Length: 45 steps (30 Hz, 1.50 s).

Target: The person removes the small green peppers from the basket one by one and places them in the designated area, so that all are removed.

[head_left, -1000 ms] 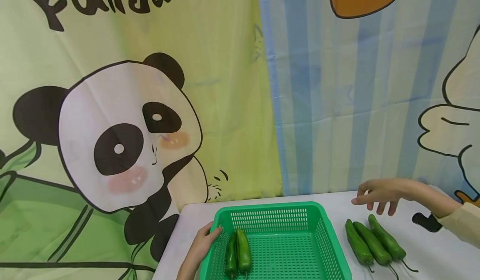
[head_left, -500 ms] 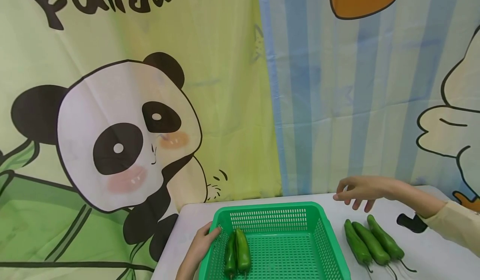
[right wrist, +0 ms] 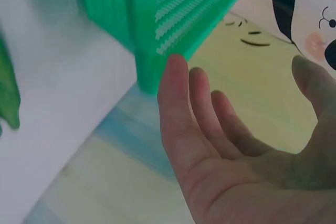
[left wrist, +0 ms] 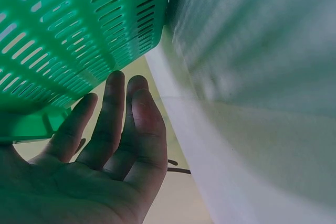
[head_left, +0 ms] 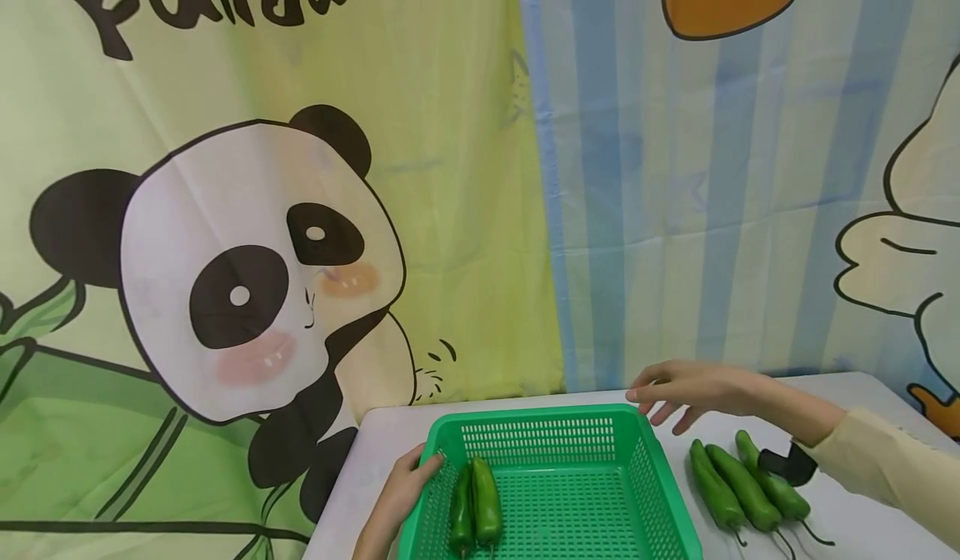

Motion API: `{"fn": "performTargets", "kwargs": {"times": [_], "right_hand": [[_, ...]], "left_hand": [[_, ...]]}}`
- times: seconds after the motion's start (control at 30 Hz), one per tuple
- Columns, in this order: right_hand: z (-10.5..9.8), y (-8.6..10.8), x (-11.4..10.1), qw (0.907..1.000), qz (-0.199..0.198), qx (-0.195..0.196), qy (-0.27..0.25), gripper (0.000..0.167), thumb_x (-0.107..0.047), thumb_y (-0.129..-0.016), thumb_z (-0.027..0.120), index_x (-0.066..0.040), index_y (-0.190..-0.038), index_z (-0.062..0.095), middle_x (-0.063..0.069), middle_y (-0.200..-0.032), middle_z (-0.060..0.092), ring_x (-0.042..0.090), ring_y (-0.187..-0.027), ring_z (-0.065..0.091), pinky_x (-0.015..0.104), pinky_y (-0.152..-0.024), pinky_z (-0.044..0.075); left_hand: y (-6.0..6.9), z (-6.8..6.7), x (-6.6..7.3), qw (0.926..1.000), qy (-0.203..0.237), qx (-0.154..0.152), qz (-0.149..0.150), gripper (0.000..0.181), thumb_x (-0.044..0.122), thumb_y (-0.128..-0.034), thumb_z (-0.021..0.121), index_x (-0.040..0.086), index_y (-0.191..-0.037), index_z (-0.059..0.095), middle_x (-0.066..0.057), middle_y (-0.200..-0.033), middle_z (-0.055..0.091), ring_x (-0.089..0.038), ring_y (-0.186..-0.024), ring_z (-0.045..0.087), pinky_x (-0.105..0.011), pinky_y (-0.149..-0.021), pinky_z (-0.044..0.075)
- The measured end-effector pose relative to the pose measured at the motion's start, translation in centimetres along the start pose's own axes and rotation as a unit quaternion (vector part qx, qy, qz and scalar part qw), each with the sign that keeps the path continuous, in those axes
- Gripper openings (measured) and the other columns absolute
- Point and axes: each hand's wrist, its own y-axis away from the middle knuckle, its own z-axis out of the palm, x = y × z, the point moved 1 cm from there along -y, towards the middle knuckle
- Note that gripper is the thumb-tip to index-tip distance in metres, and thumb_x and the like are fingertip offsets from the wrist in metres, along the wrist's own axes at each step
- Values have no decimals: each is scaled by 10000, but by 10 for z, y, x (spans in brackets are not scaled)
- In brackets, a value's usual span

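A green plastic basket (head_left: 547, 415) with slotted walls stands on the white table. My left hand (head_left: 405, 487) holds its left rim, thumb over the top edge; in the left wrist view its fingers (left wrist: 109, 124) lie along the outside of the slotted wall. Two green peppers (head_left: 487, 503) lie side by side at the basket's left. Beyond the back right corner hovers my right hand (head_left: 693, 387), fingers loosely spread and holding nothing. Whether its fingertips touch the basket, I cannot tell. Three more green peppers (head_left: 742, 487) lie to the basket's right, one partly hidden by the black wrist device.
A curtain (head_left: 480, 210) with a cartoon panda and blue stripes hangs behind the table. White tabletop (head_left: 862, 510) shows around the peppers on the right. The black device (head_left: 789, 464) sits under my right wrist.
My right hand has moved left from above the three peppers to the basket's back right corner. The left hand, basket and peppers have stayed in place.
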Motion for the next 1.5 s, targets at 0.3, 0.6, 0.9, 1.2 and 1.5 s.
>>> {"fn": "performTargets", "kwargs": {"times": [0.3,0.6,0.9,1.2,1.5], "right_hand": [[30,-16,-4,9954,-114,-262,-911,553,-375,-1012,595,-7,-1411,489,212,-1278,595,324,-1117,659,490,-887,566],[61,-38,-8,9949,140,-296,-959,530,-385,-974,649,-30,-1353,544,157,-1227,638,286,-1066,676,520,-899,563],[97,-57,-12,9963,321,-552,-577,491,-426,-942,685,-88,-1289,603,128,-1148,660,280,-985,687,477,-820,586],[133,-73,-23,9913,323,-1204,-432,441,-400,-961,665,-89,-1271,630,145,-1185,680,362,-1080,667,543,-895,563],[163,-95,-37,9895,151,-1352,-481,460,-411,-950,678,-57,-1244,661,184,-1184,684,415,-1098,659,587,-891,553]], "left_hand": [[-5,1,-4,10000,-48,28,6,505,295,-1036,516,-30,-1423,518,-220,-1190,667,-199,-892,682,-359,-712,591],[-5,1,-5,10000,-47,29,-42,504,315,-1034,518,-17,-1413,533,-200,-1161,680,-190,-868,682,-359,-700,590],[-1,1,0,10000,-28,-21,-42,521,359,-1016,545,19,-1411,548,-170,-1170,682,-182,-880,689,-357,-715,599],[0,0,1,10000,-65,38,3,522,362,-1026,530,16,-1418,542,-188,-1217,664,-182,-920,670,-349,-729,587],[-3,1,-5,10000,11,69,3,508,342,-1028,534,-2,-1402,549,-187,-1181,673,-191,-892,677,-362,-710,592]]}}
